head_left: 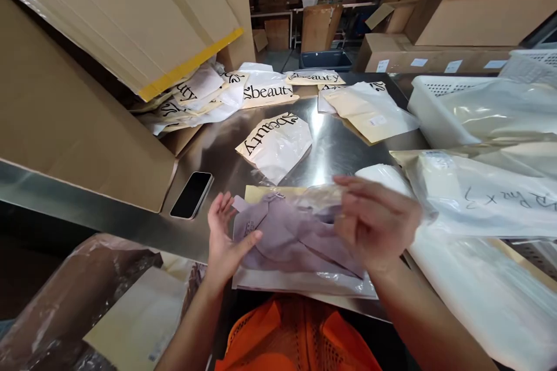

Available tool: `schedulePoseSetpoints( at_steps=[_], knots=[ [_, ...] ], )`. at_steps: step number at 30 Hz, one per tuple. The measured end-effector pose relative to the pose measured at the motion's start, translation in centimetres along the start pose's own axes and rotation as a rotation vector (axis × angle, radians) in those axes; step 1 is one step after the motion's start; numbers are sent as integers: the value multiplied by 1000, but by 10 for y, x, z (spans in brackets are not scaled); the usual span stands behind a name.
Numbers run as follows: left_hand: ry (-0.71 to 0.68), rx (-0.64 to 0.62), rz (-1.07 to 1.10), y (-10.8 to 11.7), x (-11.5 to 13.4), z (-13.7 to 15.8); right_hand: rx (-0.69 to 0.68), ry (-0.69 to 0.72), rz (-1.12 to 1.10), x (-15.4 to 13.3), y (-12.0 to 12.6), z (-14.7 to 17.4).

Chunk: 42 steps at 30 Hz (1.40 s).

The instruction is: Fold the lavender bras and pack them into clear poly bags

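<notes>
A folded mauve garment [287, 237] lies flat at the metal table's near edge, with printed lettering at its left and a small strap ring at its top. Beneath it is a clear plastic bag [300, 284], with yellowish card showing behind. My left hand [226, 232] is at the garment's left side, fingers spread and thumb over the fabric. Above the garment's right part is my right hand [376, 220], its fingers bent and smeared by motion; whether it grips anything is unclear.
A phone [191, 195] lies left, beside a large open carton [87, 110]. Printed packets [278, 142] are scattered further back. On the right stand a white basket [435, 122] and plastic bags [500, 191]. A plastic-lined container [78, 295] sits below the table's left edge.
</notes>
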State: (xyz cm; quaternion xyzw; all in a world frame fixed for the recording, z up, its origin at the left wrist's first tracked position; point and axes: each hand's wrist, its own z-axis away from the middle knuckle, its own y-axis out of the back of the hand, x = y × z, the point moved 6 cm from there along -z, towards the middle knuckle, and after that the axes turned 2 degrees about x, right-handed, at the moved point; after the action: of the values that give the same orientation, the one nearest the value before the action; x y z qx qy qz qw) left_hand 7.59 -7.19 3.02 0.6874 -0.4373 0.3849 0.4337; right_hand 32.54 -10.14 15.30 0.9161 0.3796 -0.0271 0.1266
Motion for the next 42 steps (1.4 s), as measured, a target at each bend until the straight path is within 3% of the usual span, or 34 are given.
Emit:
schedulePoseSetpoints(
  at_steps=[2, 4, 6, 9, 11, 13, 18, 20, 25, 27, 31, 33, 38, 42],
  knots=[
    [-41, -119, 118, -8, 13, -9, -140, 108, -163, -23, -14, 4],
    [-89, -184, 40, -10, 22, -15, -207, 121, -185, -30, -25, 13],
    [-184, -131, -134, -4, 28, -19, -228, -95, -147, -13, -32, 22],
    [-409, 41, -342, 10, 44, -18, -285, -582, -270, 30, -43, 49],
    [-528, 46, -416, 12, 55, -16, -419, -737, -428, 45, -54, 68],
    [-583, 6, -457, 12, 64, -18, -597, -738, -471, 46, -64, 79],
    [-556, -80, -513, 10, 77, -30, -925, -529, -315, 18, -82, 86],
    [-511, -165, -482, 8, 74, -33, -920, -525, -310, 10, -84, 82],
    [-286, -456, -291, -2, 58, -30, -605, -607, -359, 22, -66, 60],
    [-275, -570, -273, -10, 57, -25, -603, -583, -336, 26, -61, 53],
    [-419, -748, -268, -27, 66, -13, -778, -437, -298, 20, -63, 39],
    [-539, -813, -290, -32, 75, -6, -868, -437, -254, 20, -67, 34],
    [-868, -841, -495, -29, 104, 15, -963, -803, -93, 60, -73, 39],
    [-1019, -694, -495, -2, 117, 29, -1019, -957, -25, 95, -72, 53]
  ],
)
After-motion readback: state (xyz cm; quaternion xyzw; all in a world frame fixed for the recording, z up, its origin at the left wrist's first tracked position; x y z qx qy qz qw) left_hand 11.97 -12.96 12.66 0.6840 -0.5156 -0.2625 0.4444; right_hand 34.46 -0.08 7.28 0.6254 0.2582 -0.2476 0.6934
